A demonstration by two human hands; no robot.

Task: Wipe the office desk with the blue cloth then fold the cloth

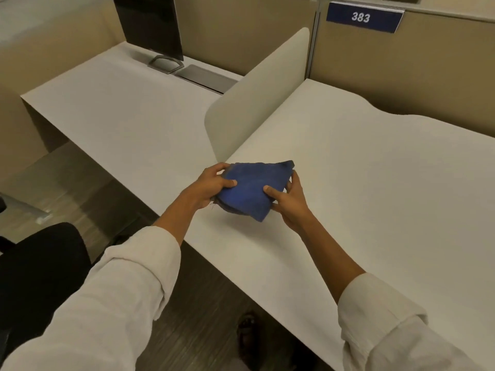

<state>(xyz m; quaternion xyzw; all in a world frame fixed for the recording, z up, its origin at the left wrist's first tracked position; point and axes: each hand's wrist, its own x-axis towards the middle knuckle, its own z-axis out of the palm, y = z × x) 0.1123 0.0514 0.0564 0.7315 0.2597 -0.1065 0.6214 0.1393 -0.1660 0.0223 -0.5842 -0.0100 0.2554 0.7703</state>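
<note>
The blue cloth [251,190] is bunched into a thick folded wad, held just above the front edge of the white office desk [375,199]. My left hand [211,183] grips its left side, thumb on top. My right hand [288,198] grips its right side, thumb pressed on the upper face and fingers underneath. A loose corner of the cloth hangs down toward the desk between my wrists.
A low beige divider panel [257,95] separates this desk from the neighbouring desk [120,116], where a monitor [150,25] stands at the back. Tan partition walls with a blue sign reading 383 [363,17] close the rear. A dark chair [40,269] sits at left.
</note>
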